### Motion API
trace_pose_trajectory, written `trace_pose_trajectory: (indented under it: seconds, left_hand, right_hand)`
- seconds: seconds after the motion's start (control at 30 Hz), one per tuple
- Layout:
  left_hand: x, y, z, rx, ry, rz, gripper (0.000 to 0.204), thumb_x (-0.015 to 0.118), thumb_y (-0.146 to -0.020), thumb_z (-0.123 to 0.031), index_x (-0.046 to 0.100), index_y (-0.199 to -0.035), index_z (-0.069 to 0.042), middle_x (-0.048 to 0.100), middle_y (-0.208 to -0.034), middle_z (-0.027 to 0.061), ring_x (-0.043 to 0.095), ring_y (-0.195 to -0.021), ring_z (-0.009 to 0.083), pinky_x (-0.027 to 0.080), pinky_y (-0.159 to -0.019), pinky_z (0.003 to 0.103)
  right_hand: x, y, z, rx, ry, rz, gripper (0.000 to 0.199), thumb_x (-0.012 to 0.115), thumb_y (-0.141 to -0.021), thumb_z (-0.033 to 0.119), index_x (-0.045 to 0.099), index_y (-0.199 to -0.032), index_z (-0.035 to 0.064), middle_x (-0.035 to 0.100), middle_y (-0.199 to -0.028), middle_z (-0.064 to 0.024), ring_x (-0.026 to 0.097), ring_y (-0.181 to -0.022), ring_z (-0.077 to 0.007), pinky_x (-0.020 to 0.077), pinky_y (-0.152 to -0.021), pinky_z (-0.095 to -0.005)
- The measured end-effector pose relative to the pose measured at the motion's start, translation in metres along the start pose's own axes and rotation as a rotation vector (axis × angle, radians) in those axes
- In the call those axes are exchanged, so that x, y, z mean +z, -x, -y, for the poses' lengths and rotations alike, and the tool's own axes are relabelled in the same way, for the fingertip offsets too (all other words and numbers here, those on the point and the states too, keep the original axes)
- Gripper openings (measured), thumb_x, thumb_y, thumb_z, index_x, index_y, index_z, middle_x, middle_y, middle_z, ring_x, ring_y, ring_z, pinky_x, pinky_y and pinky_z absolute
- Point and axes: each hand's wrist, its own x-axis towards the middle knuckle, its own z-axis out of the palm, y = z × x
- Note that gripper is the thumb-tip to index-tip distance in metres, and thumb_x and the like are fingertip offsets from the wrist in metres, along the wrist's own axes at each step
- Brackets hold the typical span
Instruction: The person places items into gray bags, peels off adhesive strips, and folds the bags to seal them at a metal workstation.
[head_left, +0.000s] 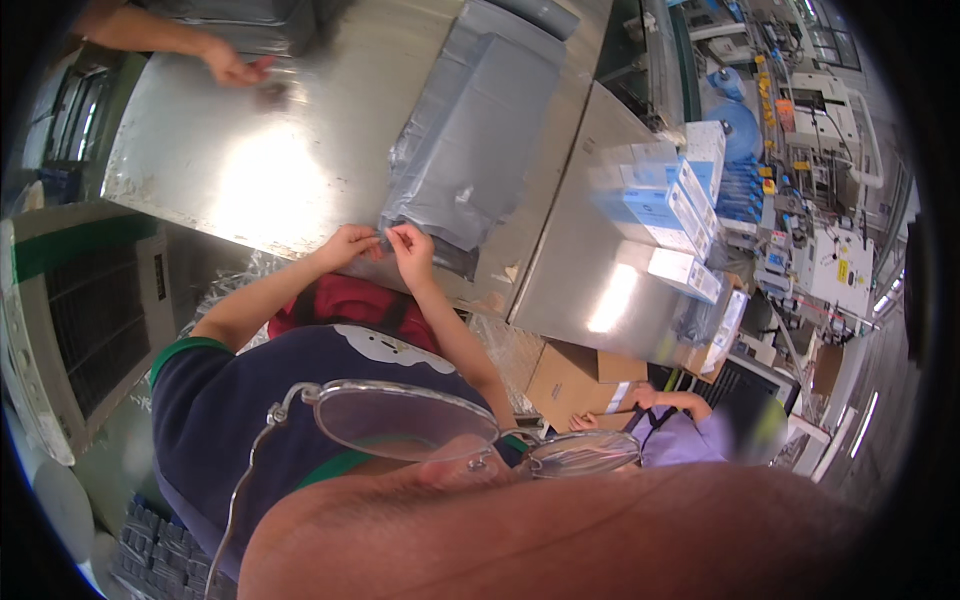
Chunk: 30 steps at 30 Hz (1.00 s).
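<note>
A long stack of grey plastic bags (pixel 470 140) lies across the metal table, its near end by the table's front edge. At that end's left corner my left hand (pixel 352 243) and my right hand (pixel 410 252) are close together. Both have thumb and fingers pinched on the edge of the grey plastic. The fingertips almost meet, and the exact bit of plastic between them is too small to make out. Loose, crinkled plastic hangs just right of my right hand.
The metal table (pixel 180 130) has bright glare. A co-worker's hand (pixel 238 70) reaches in at the far left, near more grey plastic (pixel 255 30). White-and-blue boxes (pixel 665 205) stand on the right-hand table. Another person (pixel 680 430) handles a cardboard carton (pixel 565 385).
</note>
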Motion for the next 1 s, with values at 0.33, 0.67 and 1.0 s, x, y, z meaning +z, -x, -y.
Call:
trace_pose_trajectory:
  seconds: [0.33,0.67,1.0]
  left_hand:
    - [-0.029,-0.001,-0.057,0.602,-1.578,-0.209,0.042,0.052,-0.063,-0.008,0.042,-0.104,-0.009,0.031,-0.124,0.0088,0.036,-0.109,0.0187,0.031,-0.086,0.042]
    - [-0.026,-0.062,-0.068,0.574,-0.650,-0.342,0.014,0.053,-0.069,-0.011,0.055,-0.069,0.002,0.054,-0.071,0.0096,0.053,-0.078,0.0215,0.040,-0.070,0.028]
    - [-0.016,-0.154,-0.001,-0.051,-0.772,-0.736,0.027,0.042,-0.081,-0.026,0.054,-0.089,-0.003,0.056,-0.084,0.0181,0.054,-0.083,0.0246,0.040,-0.070,0.034]
  right_hand:
    - [-0.152,0.157,-0.063,0.307,1.067,0.470,0.050,0.056,-0.065,0.016,0.041,-0.111,0.0084,0.051,-0.094,-0.0124,0.046,-0.089,-0.0306,0.0322,-0.082,-0.0407]
    - [-0.172,0.006,-0.003,-0.660,0.735,-0.154,0.014,0.056,-0.064,0.011,0.059,-0.077,0.0069,0.044,-0.056,-0.0092,0.048,-0.055,-0.0213,0.0368,-0.050,-0.0280]
    - [-0.134,-0.075,-0.016,0.202,0.825,-0.173,0.028,0.040,-0.073,0.020,0.054,-0.090,0.0021,0.056,-0.075,-0.0199,0.055,-0.069,-0.0334,0.0422,-0.060,-0.0399]
